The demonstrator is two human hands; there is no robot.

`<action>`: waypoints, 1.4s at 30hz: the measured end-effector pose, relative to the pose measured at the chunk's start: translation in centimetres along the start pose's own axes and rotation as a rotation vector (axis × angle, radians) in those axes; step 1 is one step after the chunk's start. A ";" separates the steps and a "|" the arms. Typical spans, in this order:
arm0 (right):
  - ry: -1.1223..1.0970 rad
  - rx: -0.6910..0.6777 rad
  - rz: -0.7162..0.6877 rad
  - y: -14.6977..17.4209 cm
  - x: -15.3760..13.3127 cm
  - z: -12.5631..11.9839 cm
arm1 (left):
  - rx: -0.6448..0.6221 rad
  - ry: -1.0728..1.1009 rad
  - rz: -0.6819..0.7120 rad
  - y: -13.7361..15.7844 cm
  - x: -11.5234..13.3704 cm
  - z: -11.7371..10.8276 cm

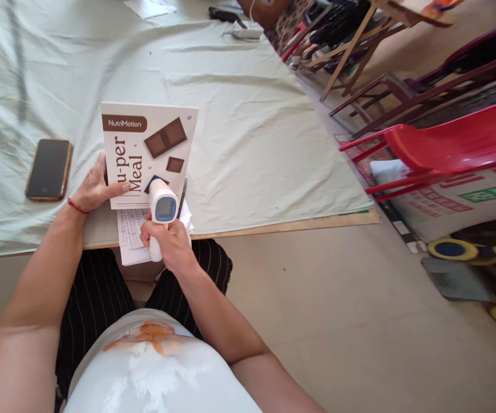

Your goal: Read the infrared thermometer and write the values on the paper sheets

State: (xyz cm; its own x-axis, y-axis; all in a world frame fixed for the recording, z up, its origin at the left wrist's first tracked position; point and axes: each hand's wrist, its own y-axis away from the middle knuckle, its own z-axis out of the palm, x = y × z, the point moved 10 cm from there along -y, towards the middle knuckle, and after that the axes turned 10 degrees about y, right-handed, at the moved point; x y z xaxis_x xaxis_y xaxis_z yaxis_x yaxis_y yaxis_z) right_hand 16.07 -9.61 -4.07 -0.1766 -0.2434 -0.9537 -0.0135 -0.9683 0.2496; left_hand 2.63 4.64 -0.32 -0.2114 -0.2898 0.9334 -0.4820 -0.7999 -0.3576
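My left hand (99, 186) grips the left edge of a white and brown NutriMotion box (162, 135), thumb across its printed front. Chocolate pieces and the words "Meal" show on that face. In my right hand (168, 238) is a white handheld infrared thermometer (164, 207) with a blue-framed screen facing me. Its front end overlaps the lower part of the box; whether they touch I cannot tell. Under the box lie handwritten papers (131, 232) reaching past the table edge. Part of a pen (183, 198) shows just right of the thermometer.
A smartphone (49, 169) lies on the cloth-covered table (248, 143) left of my hand. At the far edge are a white power strip (248, 30) and a sheet of paper (150, 7). A red chair (454, 137), a printed sack (446, 201) and a wheeled trolley (458, 278) stand at right.
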 end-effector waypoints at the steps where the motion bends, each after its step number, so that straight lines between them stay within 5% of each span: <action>1: 0.008 0.002 -0.001 0.0 0.0 0.0 | -0.007 -0.027 -0.016 0.0 -0.1 0.1; 25: -0.007 0.023 0.011 0.3 -0.5 -0.2 | -0.100 -0.052 -0.025 -0.3 1.6 2.0; 42: -0.029 0.014 -0.015 0.1 -0.1 -0.1 | -0.069 -0.102 -0.018 -0.2 1.0 1.1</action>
State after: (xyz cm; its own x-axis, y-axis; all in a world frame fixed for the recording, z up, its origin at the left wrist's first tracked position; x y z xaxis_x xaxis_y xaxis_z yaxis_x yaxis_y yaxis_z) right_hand 16.16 -9.63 -3.94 -0.2044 -0.2264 -0.9523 -0.0301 -0.9710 0.2373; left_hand 3.47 3.91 0.72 -0.1162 -0.3303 0.9367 -0.5433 -0.7684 -0.3383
